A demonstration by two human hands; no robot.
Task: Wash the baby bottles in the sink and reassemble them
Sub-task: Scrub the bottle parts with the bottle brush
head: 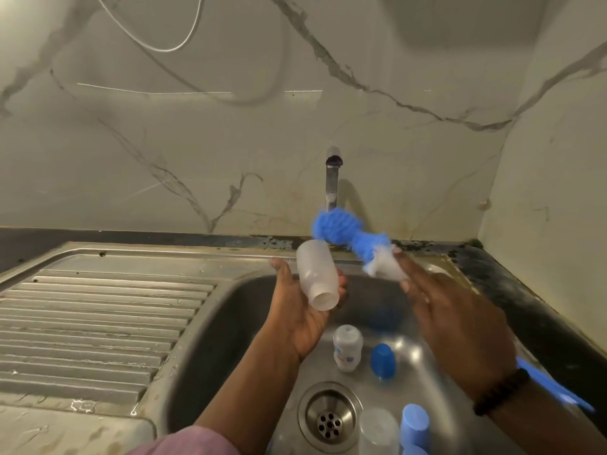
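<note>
My left hand [300, 310] grips a clear, capless baby bottle [317, 279] above the sink, its open neck pointing down toward me. My right hand [460, 323] holds a bottle brush [348, 236] with a blue and white bristle head; the head is just right of the bottle's base, outside it, and the blue handle sticks out behind my wrist. Down in the basin lie a small white bottle [347, 351], a blue cap [382, 360], a clear cup-shaped part [377, 428] and a light blue piece [414, 425].
The steel sink [230, 310] has a drain [328, 418] at the bottom. A ribbed drainboard [98, 323] lies to the left. The tap [332, 178] rises behind the basin against a marble-pattern wall. A dark counter edge runs along the right.
</note>
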